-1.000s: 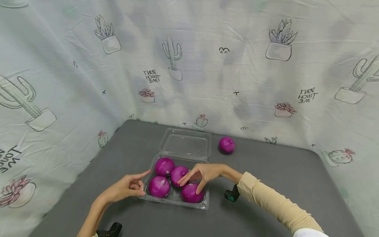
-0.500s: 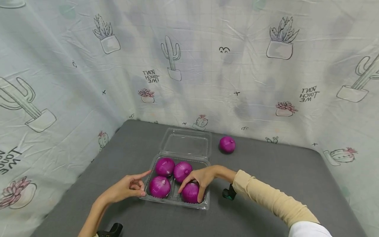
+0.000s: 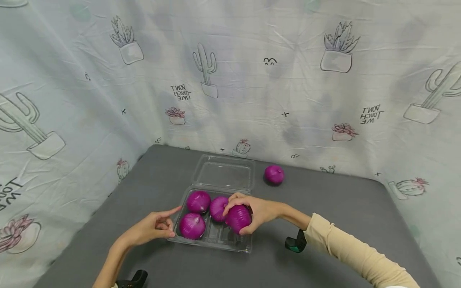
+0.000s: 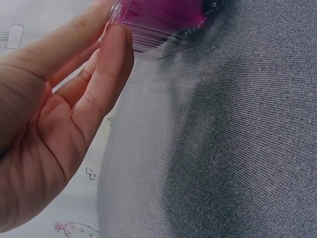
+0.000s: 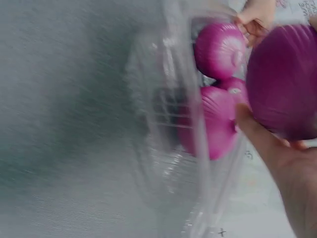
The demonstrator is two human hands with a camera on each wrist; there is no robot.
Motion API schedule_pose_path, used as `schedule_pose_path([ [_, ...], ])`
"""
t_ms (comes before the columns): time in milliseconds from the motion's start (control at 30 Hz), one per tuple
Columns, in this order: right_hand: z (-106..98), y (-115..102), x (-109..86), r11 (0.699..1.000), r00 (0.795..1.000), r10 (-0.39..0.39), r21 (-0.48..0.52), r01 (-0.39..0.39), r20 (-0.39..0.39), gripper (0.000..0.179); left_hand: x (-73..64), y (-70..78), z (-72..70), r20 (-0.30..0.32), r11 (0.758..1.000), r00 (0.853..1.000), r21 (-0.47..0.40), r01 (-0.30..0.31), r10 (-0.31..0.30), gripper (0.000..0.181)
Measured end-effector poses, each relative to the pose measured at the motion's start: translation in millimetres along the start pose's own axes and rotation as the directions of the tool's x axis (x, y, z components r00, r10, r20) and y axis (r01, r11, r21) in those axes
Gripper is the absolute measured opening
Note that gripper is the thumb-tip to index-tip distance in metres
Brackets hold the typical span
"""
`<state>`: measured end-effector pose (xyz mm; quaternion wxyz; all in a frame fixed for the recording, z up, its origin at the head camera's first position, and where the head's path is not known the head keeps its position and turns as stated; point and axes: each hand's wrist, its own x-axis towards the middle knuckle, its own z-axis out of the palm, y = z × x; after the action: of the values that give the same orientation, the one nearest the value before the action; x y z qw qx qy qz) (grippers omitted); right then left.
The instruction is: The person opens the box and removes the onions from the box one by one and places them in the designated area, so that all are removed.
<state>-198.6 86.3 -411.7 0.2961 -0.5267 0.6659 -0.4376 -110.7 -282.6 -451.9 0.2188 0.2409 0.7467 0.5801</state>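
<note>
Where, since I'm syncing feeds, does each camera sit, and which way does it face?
Head: on the head, facing forward and down at the clear box; left hand, right hand and forearms show.
Left wrist: worn there, facing the clear box and grey tabletop; left hand shows.
Right wrist: worn there, facing the held onion; right hand shows, left hand beyond.
Head and right wrist share the held onion.

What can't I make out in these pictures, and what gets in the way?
Head view: the right side of the middle onion, hidden behind the held onion and the right hand.
Left wrist view: most of the box, cut off by the top edge.
Right wrist view: the held onion's far end, cut off by the right edge.
Right wrist view: the box's fine ridges, lost to blur.
</note>
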Motion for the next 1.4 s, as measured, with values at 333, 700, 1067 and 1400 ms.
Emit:
schedule_pose_path([
  [333, 6.6, 0.6, -21.9, 0.993, 0.958, -0.012, 0.112, 0.046, -0.288, 0.052, 0.3, 0.8, 0.6, 0.003, 1.0, 1.0, 0.003, -0.009, 0.009, 0.072],
  [700, 14.2, -0.1, -42.3, 0.998, 0.917, -0.059, -0.008, 0.061, -0.394, 0.052, 0.2, 0.8, 0.6, 0.001, 1.0, 1.0, 0.016, -0.005, 0.005, 0.073],
  [1067, 27.3, 4.0, -85.3, 0.985, 0.839, 0.022, 0.156, 0.076, -0.543, 0.042, 2.0, 2.9, 1.9, 0.01, 1.0, 1.0, 0.015, 0.002, -0.002, 0.074],
  [1400, 28.7, 7.9, -122.4, 0.977, 0.901, -0.025, 0.179, 0.113, -0.433, 0.063, 1.4, 2.5, 0.2, 0.012, 1.0, 1.0, 0.017, 0.016, -0.016, 0.074],
])
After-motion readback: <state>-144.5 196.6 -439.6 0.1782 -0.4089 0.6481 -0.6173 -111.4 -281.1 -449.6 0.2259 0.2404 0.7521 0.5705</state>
